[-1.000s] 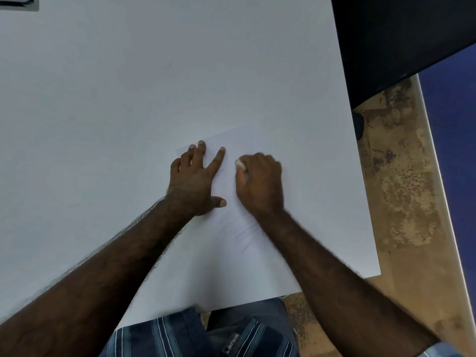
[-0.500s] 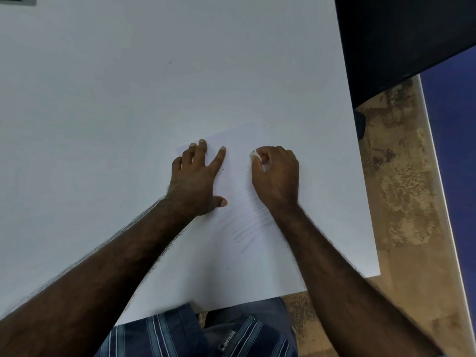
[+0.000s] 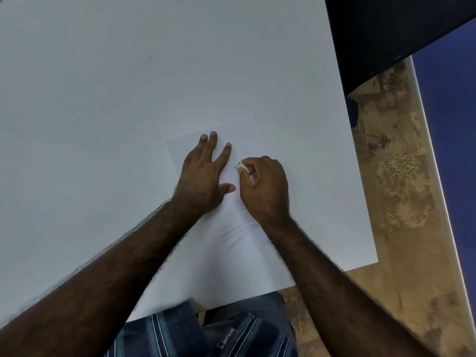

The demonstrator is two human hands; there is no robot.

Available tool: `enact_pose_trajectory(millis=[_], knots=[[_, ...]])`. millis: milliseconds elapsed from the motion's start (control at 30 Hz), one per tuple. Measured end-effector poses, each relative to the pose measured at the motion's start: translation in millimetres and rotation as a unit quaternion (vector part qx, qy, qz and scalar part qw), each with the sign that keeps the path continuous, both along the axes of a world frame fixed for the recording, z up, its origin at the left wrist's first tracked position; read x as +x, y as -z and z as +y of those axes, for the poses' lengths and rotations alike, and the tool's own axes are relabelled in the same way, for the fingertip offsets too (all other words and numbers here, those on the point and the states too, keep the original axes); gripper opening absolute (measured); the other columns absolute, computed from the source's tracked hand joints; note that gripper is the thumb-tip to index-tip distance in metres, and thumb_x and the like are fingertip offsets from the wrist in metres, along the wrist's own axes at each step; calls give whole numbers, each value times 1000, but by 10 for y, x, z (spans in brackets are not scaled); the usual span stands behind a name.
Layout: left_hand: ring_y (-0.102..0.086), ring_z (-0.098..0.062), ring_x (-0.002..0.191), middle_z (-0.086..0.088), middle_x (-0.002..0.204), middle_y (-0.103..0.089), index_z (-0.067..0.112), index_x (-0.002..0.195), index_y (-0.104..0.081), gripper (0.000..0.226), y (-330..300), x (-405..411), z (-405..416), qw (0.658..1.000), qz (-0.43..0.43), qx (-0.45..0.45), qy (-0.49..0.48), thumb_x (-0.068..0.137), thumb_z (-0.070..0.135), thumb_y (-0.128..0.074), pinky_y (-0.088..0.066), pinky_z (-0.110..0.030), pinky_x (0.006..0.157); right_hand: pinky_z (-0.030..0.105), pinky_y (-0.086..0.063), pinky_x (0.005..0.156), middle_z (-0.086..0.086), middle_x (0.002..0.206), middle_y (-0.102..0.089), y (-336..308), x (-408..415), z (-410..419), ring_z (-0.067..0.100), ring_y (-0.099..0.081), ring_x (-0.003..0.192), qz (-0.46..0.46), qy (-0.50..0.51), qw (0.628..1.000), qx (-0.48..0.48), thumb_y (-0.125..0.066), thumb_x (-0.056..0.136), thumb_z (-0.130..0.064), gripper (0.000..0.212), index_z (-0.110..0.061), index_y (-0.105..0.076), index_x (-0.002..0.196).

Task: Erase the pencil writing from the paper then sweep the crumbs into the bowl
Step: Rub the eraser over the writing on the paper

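Table (image 3: 128,99): white top; its right edge runs just right of the paper, its near edge lies just below the paper, by the person's lap.
Open room: wide bare tabletop left of the paper and beyond it; only a narrow strip of table to the paper's right.
Floor (image 3: 401,176): mottled brown, past the table's right edge.
Dark panel (image 3: 399,29): black, beyond and right of the paper, over the table's far right corner.
Paper (image 3: 242,140): white sheet, flat on the table, turned slightly askew; far edge and far left corner show, the rest is hard to tell from the tabletop.
Writing (image 3: 231,228): faint grey pencil strokes on the paper's near half, between the two forearms.
Left hand (image 3: 203,173): flat, palm down on the paper's left part, fingers spread, gripping nothing.
Right hand (image 3: 265,186): curled, pinching the eraser, on the paper just right of the left hand.
Eraser (image 3: 241,166): small, white, pressed on the paper at the right fingertips.
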State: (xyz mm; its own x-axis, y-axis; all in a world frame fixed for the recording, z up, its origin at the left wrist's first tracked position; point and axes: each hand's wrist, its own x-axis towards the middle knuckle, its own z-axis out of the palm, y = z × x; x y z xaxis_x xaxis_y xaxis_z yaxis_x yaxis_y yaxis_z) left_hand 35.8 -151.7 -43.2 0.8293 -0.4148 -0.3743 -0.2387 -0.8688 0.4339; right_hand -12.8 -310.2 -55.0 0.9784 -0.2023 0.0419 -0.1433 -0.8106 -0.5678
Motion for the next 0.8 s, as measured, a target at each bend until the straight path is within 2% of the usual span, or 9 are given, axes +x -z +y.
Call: enact_pose_trajectory(millis=[100,200,367,567,800], knots=[[12,-30,157,-10,170,15,24,164,-2,104,22,27,-13,1000,9,10,1,90,60,-66,-5,-46,126,39,-50,81,0,97,-73,21,20,-52,22,-62,88,2,-77,994,-82,-62,100,-23,16,-16,-75,103],[13,-29,157,-10,170,17,25,164,-1,104,34,30,-16,1000,9,15,1,91,58,-66,-4,-44,126,46,-48,77,3,94,-71,5,194,-165,28,-61,88,-7,-77,988,-131,-59,98,-21,16,-17,-74,101],[14,-28,157,-9,169,19,27,164,1,104,56,30,-12,1000,16,17,-1,91,57,-66,-4,-45,127,44,-46,76,1,93,-69,-13,385,-228,29,-59,88,-15,-20,988,-150,-61,97,-21,12,-20,-72,97],[15,-27,157,-8,169,19,27,164,3,106,73,33,-16,1000,14,18,-2,91,58,-67,-5,-45,126,43,-45,77,1,99,-71,6,-51,-33,26,-59,92,-12,-100,984,-149,-62,100,-21,15,-17,-74,107],[14,-26,157,-7,170,19,24,164,6,109,64,41,-29,999,21,25,-6,91,57,-67,-2,-43,126,44,-45,77,-1,97,-71,28,519,-235,26,-58,93,-14,-18,983,-183,-59,98,-25,17,-20,-74,102]])
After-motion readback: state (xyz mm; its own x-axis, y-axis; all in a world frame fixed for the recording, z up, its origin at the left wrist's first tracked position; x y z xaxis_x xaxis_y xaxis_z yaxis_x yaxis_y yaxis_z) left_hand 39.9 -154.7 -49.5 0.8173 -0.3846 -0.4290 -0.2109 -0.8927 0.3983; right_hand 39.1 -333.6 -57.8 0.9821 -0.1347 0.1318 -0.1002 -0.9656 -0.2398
